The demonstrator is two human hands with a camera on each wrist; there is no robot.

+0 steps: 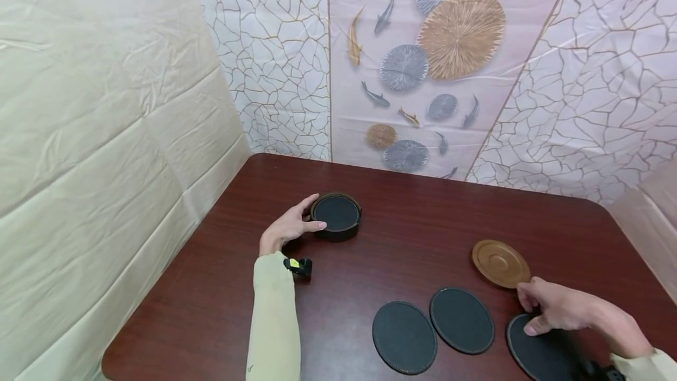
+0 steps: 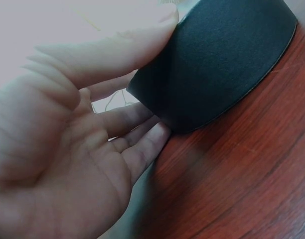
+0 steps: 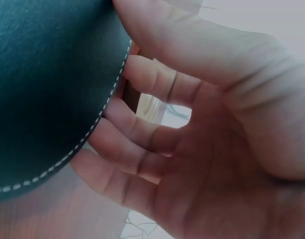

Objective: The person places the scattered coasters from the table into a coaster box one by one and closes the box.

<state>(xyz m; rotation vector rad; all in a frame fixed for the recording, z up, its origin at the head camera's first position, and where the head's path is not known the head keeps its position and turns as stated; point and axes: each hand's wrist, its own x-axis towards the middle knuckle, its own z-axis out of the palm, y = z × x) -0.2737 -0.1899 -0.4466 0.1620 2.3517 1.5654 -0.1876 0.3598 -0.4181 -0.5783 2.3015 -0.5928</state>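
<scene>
A round black coaster holder (image 1: 346, 234) stands on the table, with a black coaster (image 1: 335, 212) lying inside its rim. My left hand (image 1: 288, 225) holds the holder from its left side, the thumb at the front and the fingers round the back; the left wrist view shows the fingertips against its smooth black wall (image 2: 217, 64). At the right, my right hand (image 1: 566, 307) pinches the edge of a round black coaster (image 1: 534, 348). In the right wrist view the thumb lies over this white-stitched coaster (image 3: 48, 99) and the fingers are at its edge, partly beneath it.
Two more black coasters (image 1: 404, 337) (image 1: 462, 320) lie side by side at the front of the dark red-brown table (image 1: 412, 240). Beyond the right hand is a round brown lid-like disc (image 1: 499, 263). Patterned cloth (image 1: 275, 63) hangs behind the table.
</scene>
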